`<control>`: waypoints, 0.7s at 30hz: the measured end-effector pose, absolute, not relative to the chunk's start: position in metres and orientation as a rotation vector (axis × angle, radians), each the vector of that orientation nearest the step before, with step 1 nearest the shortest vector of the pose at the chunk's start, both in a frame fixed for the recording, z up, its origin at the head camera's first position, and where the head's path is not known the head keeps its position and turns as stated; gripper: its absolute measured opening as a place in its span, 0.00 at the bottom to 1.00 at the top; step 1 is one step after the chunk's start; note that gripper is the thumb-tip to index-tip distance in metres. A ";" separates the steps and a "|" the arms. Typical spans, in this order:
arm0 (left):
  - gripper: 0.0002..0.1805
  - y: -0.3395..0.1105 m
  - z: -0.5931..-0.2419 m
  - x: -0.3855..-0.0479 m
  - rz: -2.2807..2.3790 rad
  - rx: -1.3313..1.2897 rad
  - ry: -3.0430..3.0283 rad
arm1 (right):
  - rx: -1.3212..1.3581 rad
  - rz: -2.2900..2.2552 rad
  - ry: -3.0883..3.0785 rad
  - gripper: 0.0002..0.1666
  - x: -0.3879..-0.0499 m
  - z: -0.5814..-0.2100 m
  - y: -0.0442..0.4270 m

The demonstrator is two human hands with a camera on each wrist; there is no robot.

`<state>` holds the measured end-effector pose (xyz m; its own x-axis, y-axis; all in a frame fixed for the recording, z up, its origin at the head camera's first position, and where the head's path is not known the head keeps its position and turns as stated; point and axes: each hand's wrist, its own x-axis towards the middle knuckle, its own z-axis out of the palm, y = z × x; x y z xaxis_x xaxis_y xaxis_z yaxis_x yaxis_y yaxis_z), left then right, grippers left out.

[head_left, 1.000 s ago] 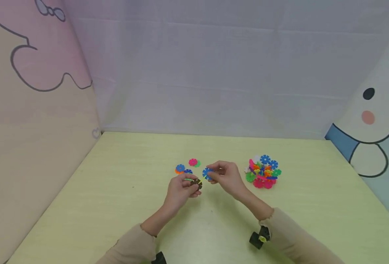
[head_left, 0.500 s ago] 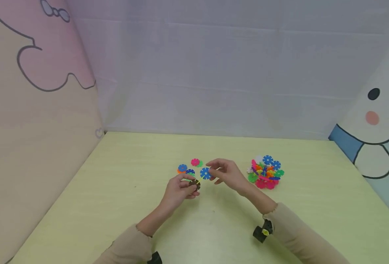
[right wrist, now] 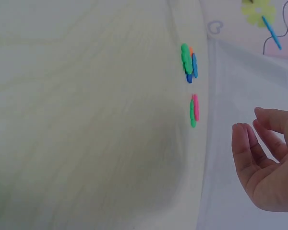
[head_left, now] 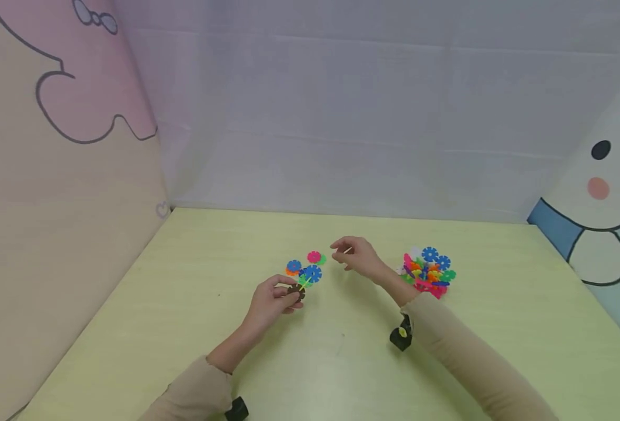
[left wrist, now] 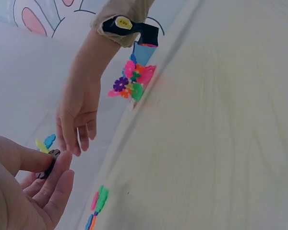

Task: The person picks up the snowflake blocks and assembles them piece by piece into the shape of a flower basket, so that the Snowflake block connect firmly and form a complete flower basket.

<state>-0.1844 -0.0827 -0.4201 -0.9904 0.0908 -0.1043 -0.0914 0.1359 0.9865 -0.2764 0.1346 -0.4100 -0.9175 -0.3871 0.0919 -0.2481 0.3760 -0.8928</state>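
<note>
My left hand (head_left: 267,299) pinches a dark brown snowflake disc (head_left: 297,292) between thumb and fingers, above the table. A yellow disc (left wrist: 41,145) is joined to the brown one, and a blue disc (head_left: 314,273) sits at its far end. The right wrist view also shows that yellow disc (right wrist: 258,12) with the blue one edge-on. To the right, my right hand (head_left: 359,257) hangs in the air, fingers loosely bent, holding nothing. Just left of it on the table lie a pink disc (head_left: 314,256) and a green disc (head_left: 323,259).
Behind the held discs lie a loose blue disc (head_left: 294,265) and an orange disc (head_left: 291,272), with others partly hidden. A colourful cluster of several discs (head_left: 429,272) stands beyond my right forearm. Cloth screens (head_left: 362,117) border the pale table (head_left: 194,251).
My right hand has let go of the blue disc and moved away from it, toward the back. The blue disc stays with the yellow and brown discs in my left hand.
</note>
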 end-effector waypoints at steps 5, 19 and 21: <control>0.10 -0.088 -0.423 -0.187 1.960 -0.059 2.294 | -0.512 -1.409 2.562 0.14 -0.303 -0.421 0.122; 0.09 -0.088 -0.424 -0.186 1.960 -0.013 2.262 | -0.454 -1.055 2.691 0.14 -0.323 -0.437 0.095; 0.09 -0.088 -0.424 -0.185 1.959 -0.014 2.256 | -0.457 -1.092 2.695 0.12 -0.320 -0.436 0.096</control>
